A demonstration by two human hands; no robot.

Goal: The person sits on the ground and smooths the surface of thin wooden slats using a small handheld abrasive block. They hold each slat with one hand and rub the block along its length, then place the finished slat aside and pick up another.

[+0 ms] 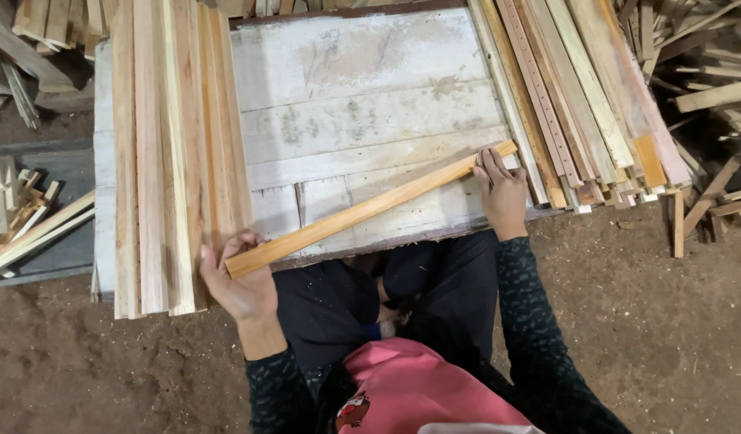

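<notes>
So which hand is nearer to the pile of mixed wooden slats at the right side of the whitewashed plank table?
Right. The right hand grips the long orange-brown wooden strip just beside that pile of mixed wooden slats; the left hand holds the strip's opposite end, far across the table.

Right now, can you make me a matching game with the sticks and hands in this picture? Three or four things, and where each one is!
Things:
1. wooden strip
2. left hand
3. right hand
4. stack of slats

Places:
A. lies along the left side of the pale board table
B. grips the strip's lower near end
C. slants across the table, held at both ends
D. rests on the strip's upper far end

Pairs: 1-C, 2-B, 3-D, 4-A
</notes>
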